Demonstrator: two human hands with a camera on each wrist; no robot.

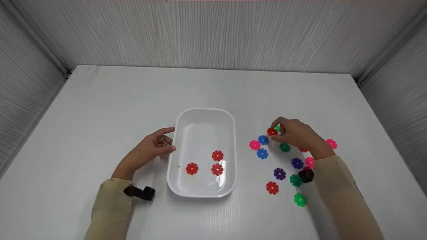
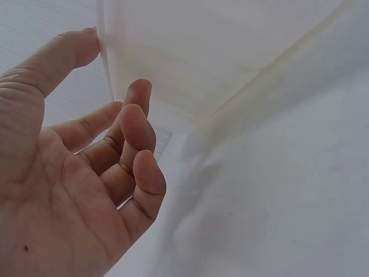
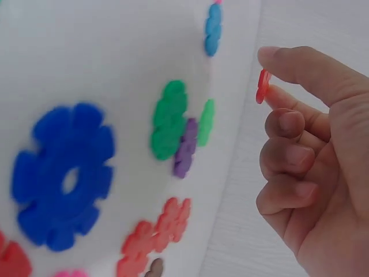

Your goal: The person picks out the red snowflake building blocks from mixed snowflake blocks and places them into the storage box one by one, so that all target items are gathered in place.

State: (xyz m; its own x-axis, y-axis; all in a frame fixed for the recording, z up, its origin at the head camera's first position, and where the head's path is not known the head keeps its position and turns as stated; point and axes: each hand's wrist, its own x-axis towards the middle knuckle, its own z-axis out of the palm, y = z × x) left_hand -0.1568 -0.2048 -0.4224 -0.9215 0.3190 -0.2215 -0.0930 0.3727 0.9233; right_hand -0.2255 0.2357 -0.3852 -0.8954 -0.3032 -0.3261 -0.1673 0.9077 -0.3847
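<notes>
A white plastic tray [image 1: 201, 195] holds three red snowflake building discs, one of them this disc [image 1: 191, 168]. Against the tray's left side my left hand [image 1: 153, 145] rests its thumb and index finger at the rim, the other fingers loosely bent. The left wrist view shows the thumb tip right at the tray's edge [image 2: 104, 63]. My right hand [image 1: 297, 133] pinches a red snowflake disc [image 1: 272, 132] between thumb and index finger, right of the tray. In the right wrist view that red disc [image 3: 263, 86] appears edge-on, with the remaining fingers curled below.
Scattered on the table [image 1: 213, 88] around my right hand are several discs, among them a blue disc [image 1: 262, 153], a pink disc [image 1: 255, 145], a purple disc [image 1: 279, 174], a green disc [image 1: 300, 200] and a red disc [image 1: 272, 187]. My right forearm covers some. Panels enclose the table's back and sides.
</notes>
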